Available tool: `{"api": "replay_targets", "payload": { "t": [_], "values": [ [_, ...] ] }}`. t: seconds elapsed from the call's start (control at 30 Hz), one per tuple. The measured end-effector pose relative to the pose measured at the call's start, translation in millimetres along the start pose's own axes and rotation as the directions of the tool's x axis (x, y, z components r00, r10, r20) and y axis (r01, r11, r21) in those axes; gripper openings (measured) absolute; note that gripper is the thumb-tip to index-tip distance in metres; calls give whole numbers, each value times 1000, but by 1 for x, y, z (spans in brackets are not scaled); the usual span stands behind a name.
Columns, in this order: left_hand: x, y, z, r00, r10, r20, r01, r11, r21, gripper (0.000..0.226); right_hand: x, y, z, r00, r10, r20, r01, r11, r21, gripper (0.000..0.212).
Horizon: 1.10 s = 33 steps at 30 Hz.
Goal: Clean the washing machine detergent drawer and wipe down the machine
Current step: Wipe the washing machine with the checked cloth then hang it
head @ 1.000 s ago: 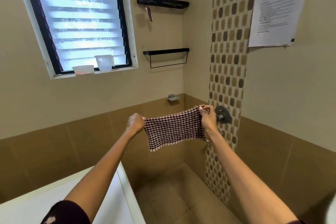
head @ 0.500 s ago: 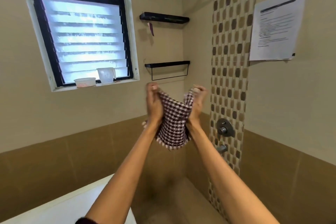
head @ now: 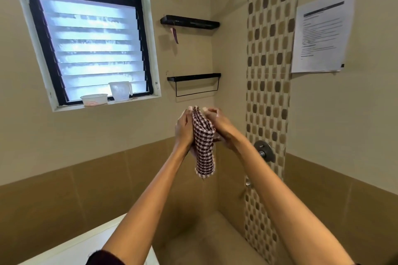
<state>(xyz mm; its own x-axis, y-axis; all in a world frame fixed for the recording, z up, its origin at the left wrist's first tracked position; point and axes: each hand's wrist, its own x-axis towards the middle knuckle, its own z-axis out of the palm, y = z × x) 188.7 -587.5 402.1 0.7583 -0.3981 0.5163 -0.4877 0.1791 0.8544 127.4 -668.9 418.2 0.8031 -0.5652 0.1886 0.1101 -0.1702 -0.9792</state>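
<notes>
The hands have drawn closer than half a second ago, bunching the checked cloth [head: 203, 146] into a narrow upright roll. At near left is the white washing machine top [head: 75, 245], and a bowl [head: 94, 99] and a jug [head: 120, 90] sit on the far windowsill. In mid-air, the left hand [head: 184, 130] and right hand [head: 221, 129] clamp the cloth between them, fingers curled round it, just left of the wall valve [head: 263, 150].

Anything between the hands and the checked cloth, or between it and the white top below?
No. The left hand and right hand hold the checked cloth, bunched between them. Nothing visible blocks the way down to the white top; only the left forearm crosses it.
</notes>
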Motion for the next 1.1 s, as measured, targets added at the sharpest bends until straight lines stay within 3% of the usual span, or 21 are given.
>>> {"api": "replay_targets", "payload": {
  "t": [0.07,0.13,0.23,0.33,0.43,0.5,0.57,0.6,0.67,0.7,0.73,0.8,0.87,0.9,1.0,1.1],
  "values": [
    [3,-4,-8,999,-39,-10,40,984,173,38,-8,-4,-11,977,60,202,-50,997,-51,55],
    [10,-16,-14,994,-76,77,48,949,313,32,-17,-7,-17,937,129,325,-34,959,-282,58],
    [23,-24,-14,978,-147,145,75,908,413,29,-17,0,-4,947,157,282,27,832,-554,48],
    [29,-31,-15,943,-250,218,129,882,454,31,-10,12,0,961,159,228,-21,860,-511,38],
    [26,-40,-16,911,-344,229,257,906,338,36,3,21,-6,982,133,134,-56,884,-464,32],
    [19,-59,-18,866,-463,191,423,880,215,44,12,25,-10,988,117,104,-65,911,-407,26],
    [10,-88,-15,729,-642,239,660,751,4,73,26,29,-18,994,105,36,-85,931,-354,31],
    [7,-105,-11,621,-716,318,774,624,-107,89,33,31,-22,993,114,5,-107,944,-313,35],
    [-1,-126,2,435,-753,493,900,346,-265,105,49,35,-30,988,151,-6,-150,970,-193,40],
    [-7,-130,11,387,-719,577,917,235,-322,110,56,37,-34,984,175,12,-172,976,-131,41],
    [-11,-130,22,387,-656,648,908,151,-390,113,63,39,-38,978,207,35,-203,975,-89,41],
    [-10,-120,45,487,-521,700,839,58,-541,110,76,44,-46,967,248,60,-245,968,-59,40],
    [6,-112,62,630,-536,562,696,69,-714,90,94,50,-61,969,244,39,-241,968,-63,41],
    [17,-108,66,670,-587,454,643,154,-750,75,107,53,-70,973,231,26,-229,971,-66,41],
    [49,-94,71,679,-662,317,679,403,-613,30,133,57,-94,978,210,-18,-211,971,-114,37],
    [77,-101,74,652,-718,244,732,512,-450,10,157,72,-109,978,208,-9,-207,964,-165,38]
  ]
}}
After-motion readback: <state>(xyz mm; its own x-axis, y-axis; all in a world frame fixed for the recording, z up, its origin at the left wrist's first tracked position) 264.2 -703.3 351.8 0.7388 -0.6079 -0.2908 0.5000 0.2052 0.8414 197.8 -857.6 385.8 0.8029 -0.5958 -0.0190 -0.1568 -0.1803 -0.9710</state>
